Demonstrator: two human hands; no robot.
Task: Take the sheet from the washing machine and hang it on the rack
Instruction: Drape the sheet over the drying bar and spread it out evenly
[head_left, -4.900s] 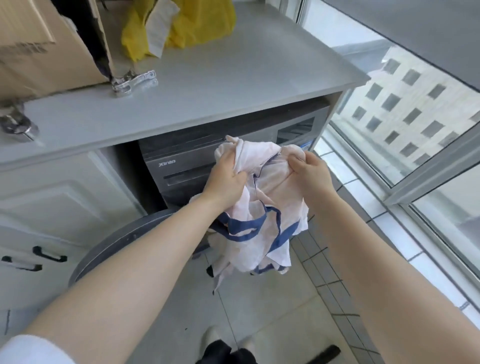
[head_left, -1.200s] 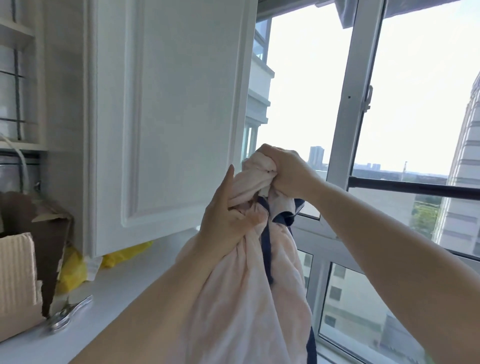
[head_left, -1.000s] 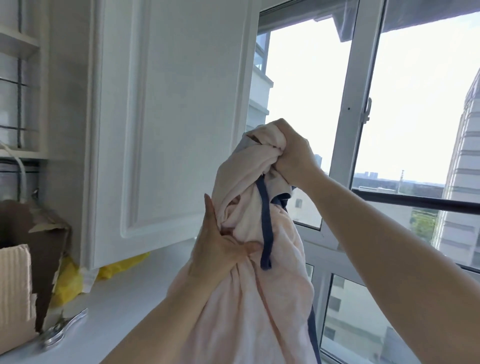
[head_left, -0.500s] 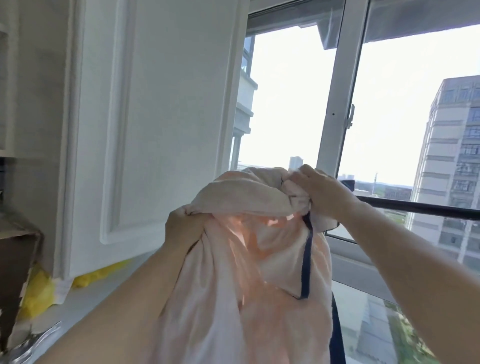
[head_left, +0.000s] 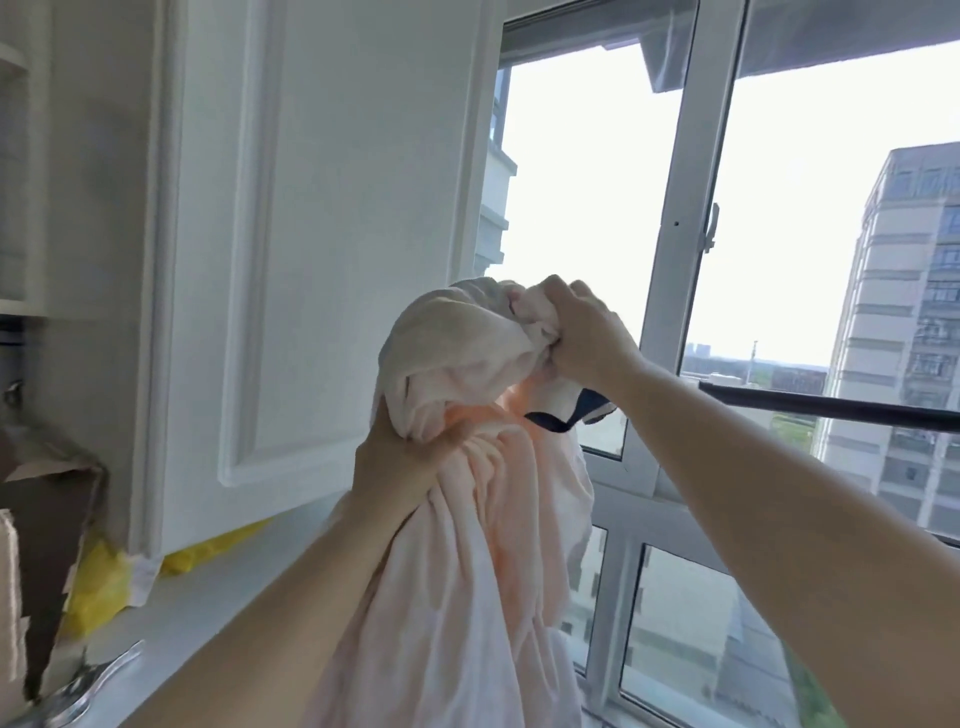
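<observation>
- Raised since half a second ago: right hand (head_left: 584, 332) now sits higher at centre frame, and left hand (head_left: 402, 462) has dropped lower and slid right under the bundle.
- Clamped in both hands — sheet (head_left: 467, 519), pale pink with a dark blue trim, bunched at centre frame and hanging down to the bottom edge.
- Curled tight round the top knot of fabric: fingers of the right hand, knuckles up, just above the blue trim (head_left: 566, 413).
- Gripping a gathered fold lower down: left hand, thumb and fingers wrapped round the cloth, forearm running to the lower left.
- Stretching across the right of the frame behind the right forearm: dark rack bar (head_left: 831, 402), level, in front of the window (head_left: 680, 249); sheet near its left end, contact not discernible.
- Filling the upper left: white cabinet door (head_left: 322, 234), closed.
- Running along the lower left below it — grey counter (head_left: 208, 597), with a yellow bag (head_left: 98, 587) tucked at the cabinet's foot and a brown cardboard box (head_left: 47, 530) at the left edge.
- Beyond the glass at far right: tall building (head_left: 904, 312).
</observation>
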